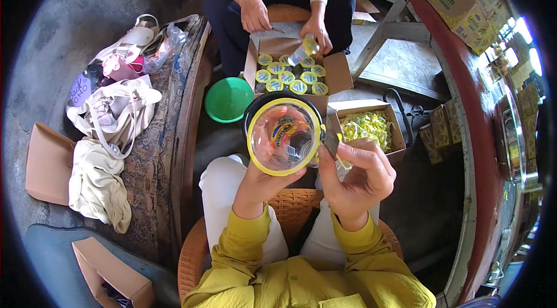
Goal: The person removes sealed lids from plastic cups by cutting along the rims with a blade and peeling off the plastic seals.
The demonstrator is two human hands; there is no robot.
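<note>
Wrapped around the clear cup, my left hand holds it from 7 o'clock, with the thumb along the lower rim and the other fingers showing pinkish through the wall. The cup is in front of me, near the middle of the view, and I take it as the centre of my clock. At 4 o'clock my right hand is closed in a pinch on a small flat blade, which stands at the cup's 3 o'clock edge; whether it touches, I cannot tell. By these fingers hangs a thin yellow strip. I judge the cup to be very light, smooth and rather slippery, with a thin wall which can bend in if I press too much. The yellow rim is probably the stiffer part, so it seems better to support the round wall with spread fingers and to rest the thumb near this rim, away from the blade. Shiny and round, the cup carries a coloured print. At 12 o'clock, a brown cardboard box holds similar cups with yellow printed tops; at 3 o'clock, another carton holds loose, curly yellow strips. A smooth green basin lies at 10 o'clock, and woven wicker shows at 6 o'clock.
</note>
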